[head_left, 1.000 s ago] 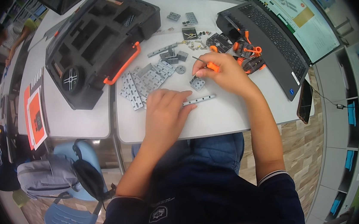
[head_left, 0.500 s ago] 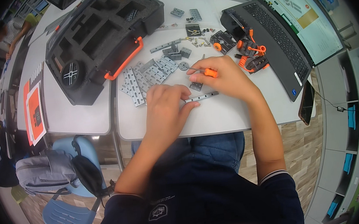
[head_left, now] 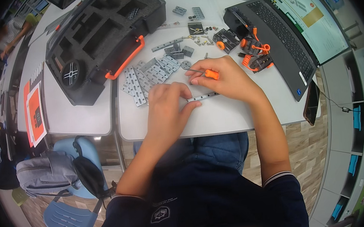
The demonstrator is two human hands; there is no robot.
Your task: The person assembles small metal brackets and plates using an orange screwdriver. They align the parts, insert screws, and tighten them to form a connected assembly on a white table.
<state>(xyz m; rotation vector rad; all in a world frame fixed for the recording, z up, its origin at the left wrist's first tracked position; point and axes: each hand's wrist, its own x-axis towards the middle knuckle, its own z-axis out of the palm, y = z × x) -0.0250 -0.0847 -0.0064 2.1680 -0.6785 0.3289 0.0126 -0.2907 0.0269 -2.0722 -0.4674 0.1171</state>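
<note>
Case [head_left: 92,96] holding a wheel [head_left: 71,74] and a small metal plate [head_left: 133,13] in its foam [head_left: 111,17].
The left end of a metal bar [head_left: 201,97] is pinched in the left hand [head_left: 166,106]; the bar runs rightward over the table [head_left: 231,119] toward the right hand [head_left: 232,77], which grasps an orange-handled screwdriver [head_left: 212,74].

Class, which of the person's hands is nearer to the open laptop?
Right. The right hand, holding an orange-handled tool, is left of the laptop; the left hand is farther left, at one end of a holed metal bar.
</note>
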